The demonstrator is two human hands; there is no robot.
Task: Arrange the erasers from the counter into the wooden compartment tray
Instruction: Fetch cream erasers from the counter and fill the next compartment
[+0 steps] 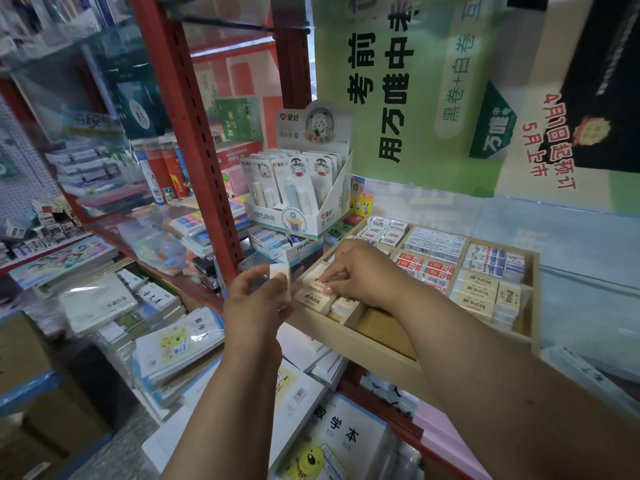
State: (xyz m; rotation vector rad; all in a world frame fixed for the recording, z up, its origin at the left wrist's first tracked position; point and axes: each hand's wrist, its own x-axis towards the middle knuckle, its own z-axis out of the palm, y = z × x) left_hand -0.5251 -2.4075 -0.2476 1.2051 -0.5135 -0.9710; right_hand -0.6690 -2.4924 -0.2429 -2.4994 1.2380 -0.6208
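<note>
Wooden compartment tray [388, 355] sits on the shelf, its near-left corner overhanging stacked exercise books [180, 344]. Far and right compartments hold packed rows of erasers: white-sleeved [382, 232], red-labelled [424, 270] and blue-labelled [493, 259]. Cream erasers [479, 294] fill the right-edge compartments. Display box of correction tapes [294, 192] stands just beyond the tray's far-left corner. Right hand [360, 275] reaches into the near-left compartment, fingers curled, fingertips pinching a cream eraser [317, 277] that rests on others there. Left hand [256, 299], just outside the tray's left edge, grips a white eraser [280, 271] upright between thumb and curled fingers.
</note>
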